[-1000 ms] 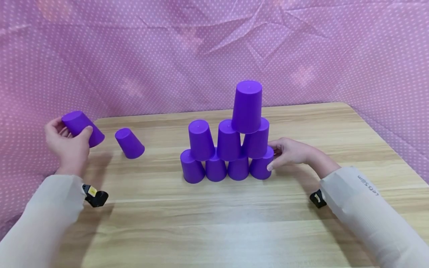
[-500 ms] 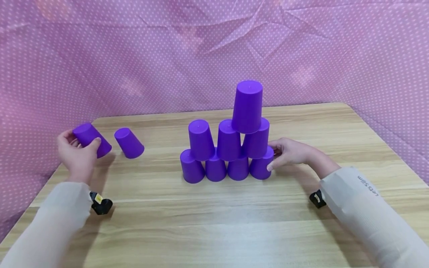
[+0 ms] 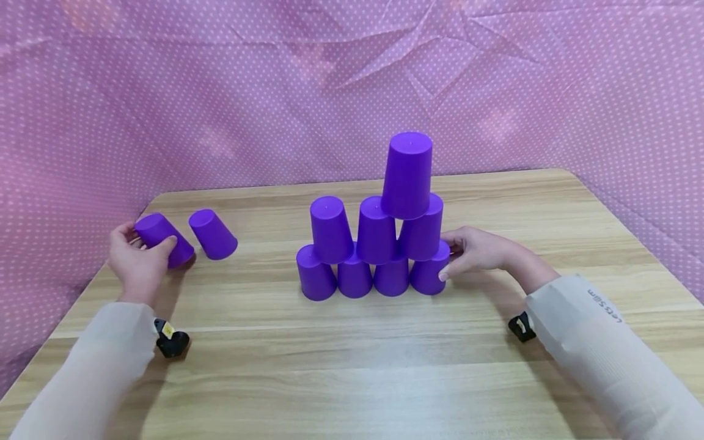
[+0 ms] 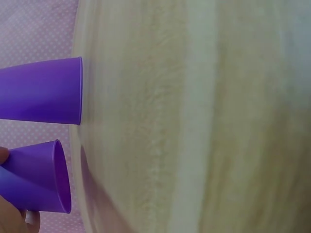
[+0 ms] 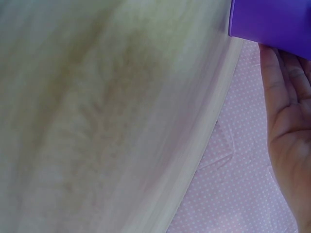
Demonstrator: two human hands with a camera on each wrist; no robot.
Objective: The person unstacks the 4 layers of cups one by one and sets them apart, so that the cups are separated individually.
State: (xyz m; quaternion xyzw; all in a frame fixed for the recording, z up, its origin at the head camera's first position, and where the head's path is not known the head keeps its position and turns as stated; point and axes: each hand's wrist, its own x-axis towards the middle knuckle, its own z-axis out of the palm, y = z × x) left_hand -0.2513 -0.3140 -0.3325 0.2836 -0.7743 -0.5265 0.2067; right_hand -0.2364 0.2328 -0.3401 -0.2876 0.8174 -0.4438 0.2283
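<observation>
In the head view, my left hand (image 3: 139, 264) grips an upside-down purple cup (image 3: 164, 239) at the left of the table. The left wrist view shows this cup (image 4: 36, 179) tilted, its open rim a little off the tabletop. Just right of it, another purple cup (image 3: 213, 234) stands upside down. At the centre rises a stack of inverted purple cups: a row at the bottom, three above, and a single top cup (image 3: 408, 176) at the right. My right hand (image 3: 478, 249) holds the bottom row's rightmost cup (image 3: 429, 272) from its right side, thumb in front; some fingers are hidden.
The wooden table (image 3: 341, 366) has a far edge behind the stack. A pink dotted cloth (image 3: 330, 91) hangs behind and at both sides. Small black wrist devices (image 3: 173, 343) hang below both sleeves.
My left hand has moved right and down with its cup, which is now close to the standing cup and nearly at the table. My right hand and the stack stay put.
</observation>
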